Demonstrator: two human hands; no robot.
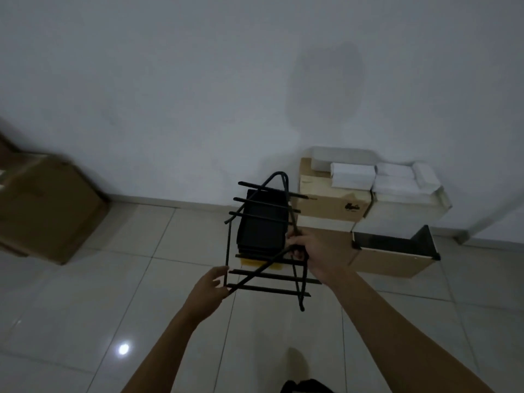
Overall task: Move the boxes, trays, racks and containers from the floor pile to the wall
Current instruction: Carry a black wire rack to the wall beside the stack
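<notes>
A black metal wire rack (266, 275) hangs in the air in front of me, tilted, above the tiled floor. My right hand (314, 251) grips its bars on the right side. At the rack's lower left corner, my left hand (211, 285) holds the frame with curled fingers. Seen through the rack, a stack of black trays (262, 225) lies on the floor near the wall, with something yellow (249, 262) under its near edge.
A cardboard box (329, 202) with white packets (351, 175) on top stands at the white wall, beside a white box (405, 211). A box with a black liner (394, 253) lies in front. A large brown carton (48, 205) sits at the left.
</notes>
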